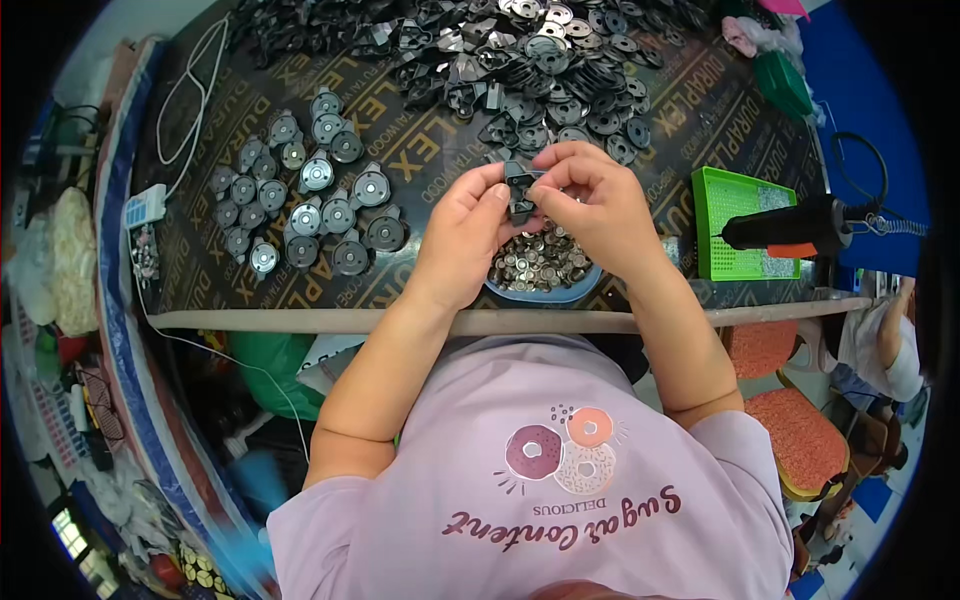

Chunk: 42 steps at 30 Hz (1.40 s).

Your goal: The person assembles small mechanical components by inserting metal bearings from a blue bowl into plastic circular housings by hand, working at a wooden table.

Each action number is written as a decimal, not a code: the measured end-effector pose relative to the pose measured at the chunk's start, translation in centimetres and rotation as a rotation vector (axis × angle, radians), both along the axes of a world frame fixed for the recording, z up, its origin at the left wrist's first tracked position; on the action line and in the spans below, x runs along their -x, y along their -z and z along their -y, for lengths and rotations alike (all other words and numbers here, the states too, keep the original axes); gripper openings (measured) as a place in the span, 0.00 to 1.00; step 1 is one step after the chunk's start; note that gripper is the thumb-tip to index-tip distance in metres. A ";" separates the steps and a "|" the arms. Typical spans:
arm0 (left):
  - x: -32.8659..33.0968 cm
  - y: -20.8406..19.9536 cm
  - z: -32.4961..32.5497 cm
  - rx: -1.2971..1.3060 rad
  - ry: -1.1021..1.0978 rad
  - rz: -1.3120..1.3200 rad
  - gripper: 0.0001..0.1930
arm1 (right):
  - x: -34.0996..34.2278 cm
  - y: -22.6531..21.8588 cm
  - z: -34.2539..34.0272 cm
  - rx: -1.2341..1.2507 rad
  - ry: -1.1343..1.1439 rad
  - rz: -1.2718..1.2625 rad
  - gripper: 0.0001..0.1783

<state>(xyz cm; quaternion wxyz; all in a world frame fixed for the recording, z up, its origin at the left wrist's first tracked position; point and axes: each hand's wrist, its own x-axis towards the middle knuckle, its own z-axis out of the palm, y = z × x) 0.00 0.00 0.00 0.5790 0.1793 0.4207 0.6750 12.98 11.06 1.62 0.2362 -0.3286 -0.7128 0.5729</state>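
Over the far side of the blue bowl (pixel 548 295), a dark part (pixel 519 188) sits pinched between the left hand (pixel 460 235) and right hand (pixel 600 205), fingertips drawn narrow.

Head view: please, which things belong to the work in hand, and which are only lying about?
Likely for the job:
- held dark part
- metal pieces in the blue bowl
- dark parts pile
- round-topped parts at left
- green tray
- black tool

Probably just lying about:
- pink bundle
- green bag
- orange-seated chair
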 end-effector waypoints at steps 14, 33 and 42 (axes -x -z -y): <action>-0.5 -0.3 0.4 -0.006 -0.067 -0.166 0.16 | 0.7 0.3 1.3 0.121 0.093 -0.096 0.06; 0.8 -0.6 -0.1 0.110 0.022 0.007 0.21 | -7.2 0.9 -3.1 -0.681 -0.194 0.520 0.25; 0.8 -0.1 0.3 0.071 0.079 0.054 0.22 | -7.3 1.0 -3.6 -0.720 -0.113 0.442 0.18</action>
